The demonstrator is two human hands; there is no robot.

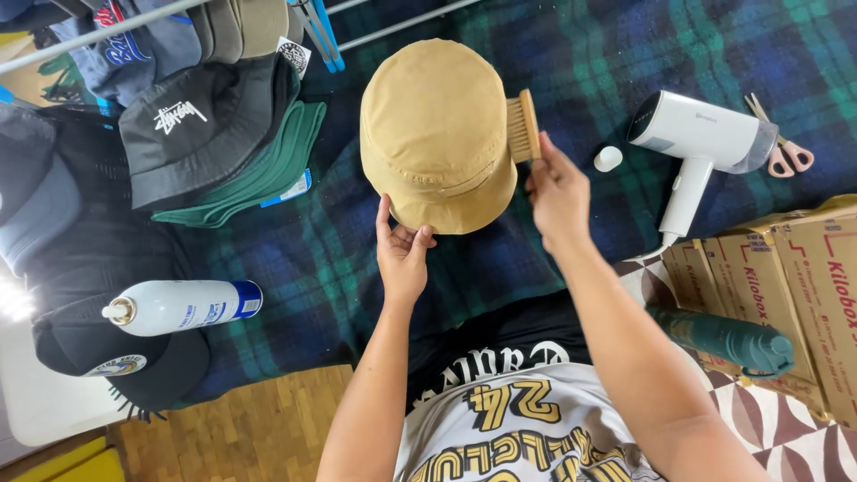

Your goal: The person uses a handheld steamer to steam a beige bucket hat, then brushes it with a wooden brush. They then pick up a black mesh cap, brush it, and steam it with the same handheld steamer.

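The person's left hand [403, 254] is pinching the brim of a tan cotton bucket hat [435, 134], thumb on the outside and fingers curled under the edge, so the hat is being held up crown-outward just beyond those fingertips, over a dark blue-and-green plaid cloth [580, 62]. The right hand [558, 192] is closed around a small wooden brush with pale bristles [522, 126] — the bristles are pressing against the hat's side, right above the knuckles. Just past the right fingers, on the cloth, a small white cap [608, 159] is lying, and beyond it a white handheld steamer [701, 143] with pink-handled scissors [786, 153] at its far end. Well off from the left fingers, a white spray can with a blue band [183, 305] is lying on its side, and further out a black bucket hat [201, 125] is sitting atop folded green fabric [272, 170]. Near the right forearm, a dark green bottle [728, 341] is leaning beside brown cardboard boxes [794, 286].
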